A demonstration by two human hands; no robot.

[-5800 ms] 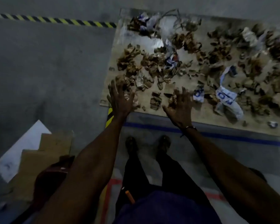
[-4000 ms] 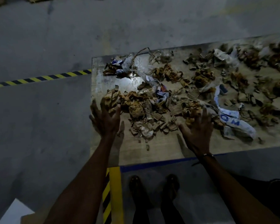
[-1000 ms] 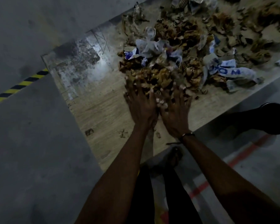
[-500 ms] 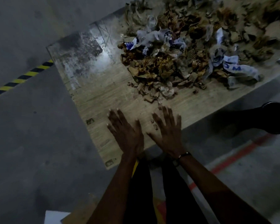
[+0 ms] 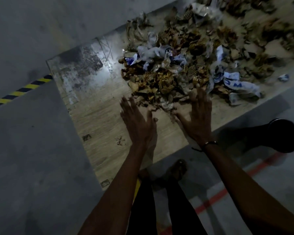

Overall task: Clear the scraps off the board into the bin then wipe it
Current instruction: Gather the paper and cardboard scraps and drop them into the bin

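Note:
A wooden board (image 5: 98, 119) lies on the floor, its left end bare and stained. A heap of brown cardboard scraps (image 5: 161, 82) mixed with crumpled white-and-blue paper (image 5: 234, 83) covers its middle and right. My left hand (image 5: 137, 122) is flat and open just left of the heap's near edge. My right hand (image 5: 196, 116) is open too, with its fingertips touching the heap's near right edge. Neither hand holds anything. A black round bin (image 5: 285, 136) stands on the floor to the right of the board.
Grey concrete floor surrounds the board. Yellow-black hazard tape (image 5: 19, 91) runs at the left, and a red floor line (image 5: 227, 192) crosses at the lower right. My legs and feet (image 5: 176, 170) stand at the board's near edge.
My hands pushed the scraps rightward into a tighter heap, pulled back to the near edge, and have now moved forward and apart to either side of the heap's front.

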